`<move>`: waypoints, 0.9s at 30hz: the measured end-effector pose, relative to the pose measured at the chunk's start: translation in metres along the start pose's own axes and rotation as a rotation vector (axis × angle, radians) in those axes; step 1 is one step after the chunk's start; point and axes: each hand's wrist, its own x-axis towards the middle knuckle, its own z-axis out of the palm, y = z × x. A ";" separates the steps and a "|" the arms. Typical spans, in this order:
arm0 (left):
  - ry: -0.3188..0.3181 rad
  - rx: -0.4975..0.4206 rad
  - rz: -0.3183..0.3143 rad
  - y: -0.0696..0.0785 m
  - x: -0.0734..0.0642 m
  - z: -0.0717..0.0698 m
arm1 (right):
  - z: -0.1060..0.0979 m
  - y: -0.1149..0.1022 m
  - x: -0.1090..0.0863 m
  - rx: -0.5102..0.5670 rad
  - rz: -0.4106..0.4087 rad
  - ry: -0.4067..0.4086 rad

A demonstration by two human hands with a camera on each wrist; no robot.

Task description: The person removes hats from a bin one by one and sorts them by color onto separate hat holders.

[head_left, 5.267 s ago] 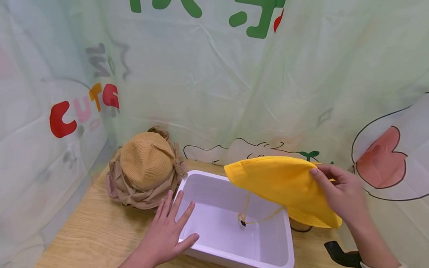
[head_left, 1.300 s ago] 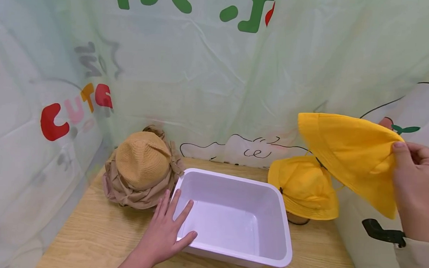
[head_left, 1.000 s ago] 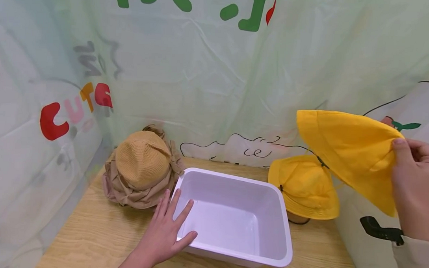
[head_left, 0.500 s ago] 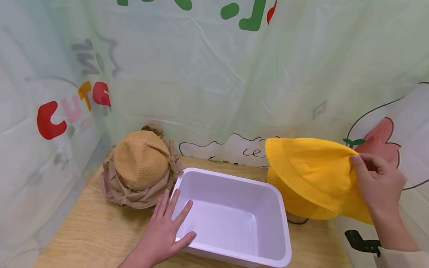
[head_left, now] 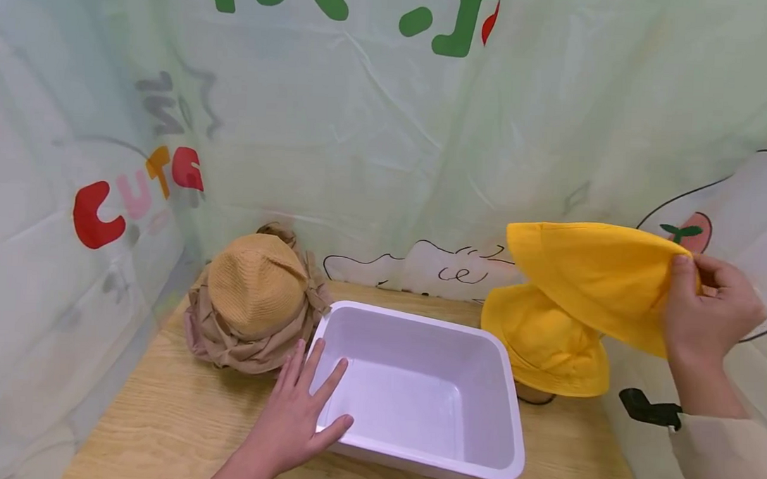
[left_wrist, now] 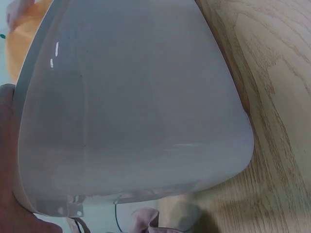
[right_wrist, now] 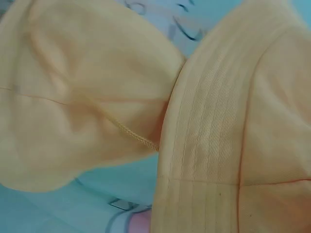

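Observation:
My right hand (head_left: 711,307) pinches the crown of a yellow bucket hat (head_left: 598,275) with a small green sprout on top, holding it tilted in the air. Below and behind it, a second yellow hat (head_left: 545,344) sits right of a white plastic box. In the right wrist view the held hat's stitched brim (right_wrist: 209,126) overlaps the second hat (right_wrist: 102,73), and a thin cord (right_wrist: 129,130) runs between them. My left hand (head_left: 295,412) rests with spread fingers on the left rim of the white box (head_left: 406,314). The box's outer wall (left_wrist: 136,97) fills the left wrist view.
A tan knitted hat (head_left: 255,284) sits on crumpled brown fabric hats (head_left: 240,354) left of the box. Something brown with a dark cord shows under the second yellow hat. A printed curtain (head_left: 361,140) stands behind the wooden table (head_left: 155,415).
The yellow hat has gone from over the box to above the second yellow hat at right, its cord out of the box. Lately it dipped left, then rose right. My left hand stays put.

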 end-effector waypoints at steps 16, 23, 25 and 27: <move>-0.135 0.010 -0.053 0.002 0.008 -0.012 | 0.014 0.035 -0.025 -0.107 0.087 -0.394; -0.228 -0.027 0.035 0.016 0.040 -0.033 | 0.021 0.047 -0.028 -0.155 0.138 -0.454; -0.234 -0.083 0.091 0.027 0.058 -0.039 | 0.021 0.049 -0.029 -0.148 0.136 -0.458; -0.232 -0.146 0.135 0.041 0.080 -0.043 | 0.020 0.051 -0.031 -0.131 0.111 -0.466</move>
